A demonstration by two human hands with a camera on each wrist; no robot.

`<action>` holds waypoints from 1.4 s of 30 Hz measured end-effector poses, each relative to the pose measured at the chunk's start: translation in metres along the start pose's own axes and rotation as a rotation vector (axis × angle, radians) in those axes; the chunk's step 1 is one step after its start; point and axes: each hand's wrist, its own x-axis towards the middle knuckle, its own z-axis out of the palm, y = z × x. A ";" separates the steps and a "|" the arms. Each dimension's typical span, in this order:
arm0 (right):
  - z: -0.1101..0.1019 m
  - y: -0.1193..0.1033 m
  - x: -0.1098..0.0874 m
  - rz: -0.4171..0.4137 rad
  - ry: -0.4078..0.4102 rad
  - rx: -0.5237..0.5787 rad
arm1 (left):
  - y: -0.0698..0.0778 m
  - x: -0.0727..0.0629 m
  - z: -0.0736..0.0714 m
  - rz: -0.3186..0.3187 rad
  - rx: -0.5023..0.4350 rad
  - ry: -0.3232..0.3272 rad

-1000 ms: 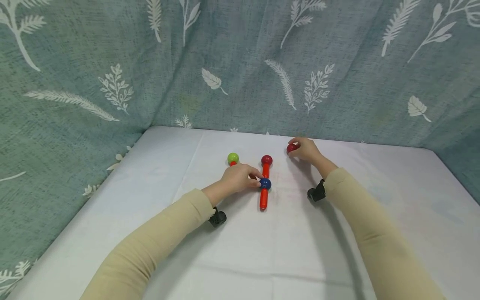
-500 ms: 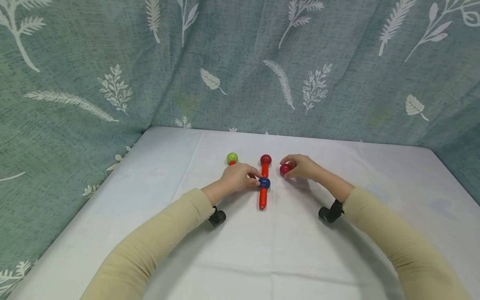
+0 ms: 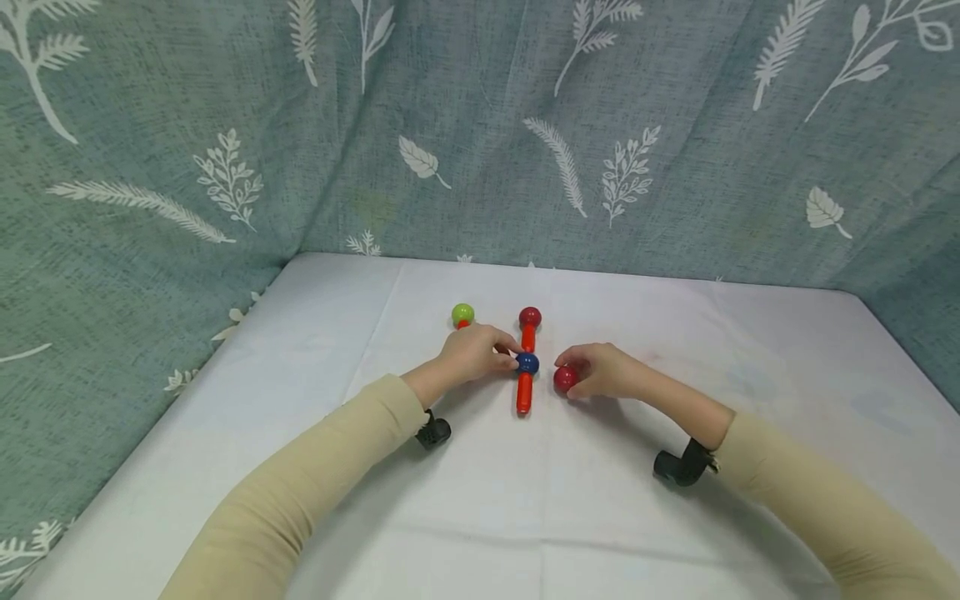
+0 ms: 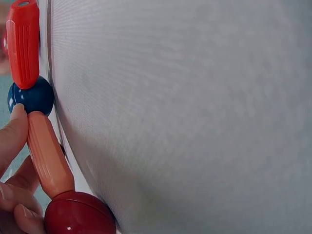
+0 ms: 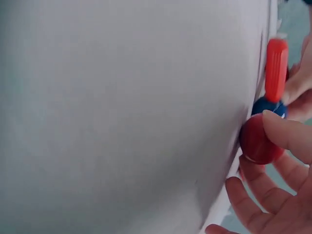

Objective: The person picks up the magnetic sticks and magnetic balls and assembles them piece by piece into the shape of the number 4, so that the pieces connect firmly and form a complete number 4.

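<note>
In the head view my left hand [image 3: 474, 352] pinches a blue ball [image 3: 528, 363]. One red stick [image 3: 524, 394] points from this ball toward me, its near end bare. Another red stick [image 3: 528, 338] runs away from it to a red ball [image 3: 530, 317]. The left wrist view shows an orange stick [image 4: 50, 153] from the blue ball to a large dark red ball [image 4: 80, 214]. My right hand [image 3: 603, 371] holds a loose red ball [image 3: 566, 380] between thumb and fingers, just right of the blue ball and apart from it.
Behind my left hand a green ball [image 3: 462, 314] sits on a red stick [image 3: 463, 324], mostly covered by the hand. A white cloth [image 3: 465, 508] covers the table. Leaf-patterned grey-green fabric [image 3: 480, 142] hangs along its back and left side.
My right hand has brought its red ball from the back of the table toward me and slightly left, beside the blue ball. My left hand keeps its hold in place.
</note>
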 end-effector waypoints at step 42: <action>0.045 -0.040 -0.036 -0.179 0.050 0.006 | 0.000 0.005 -0.001 0.012 0.002 -0.019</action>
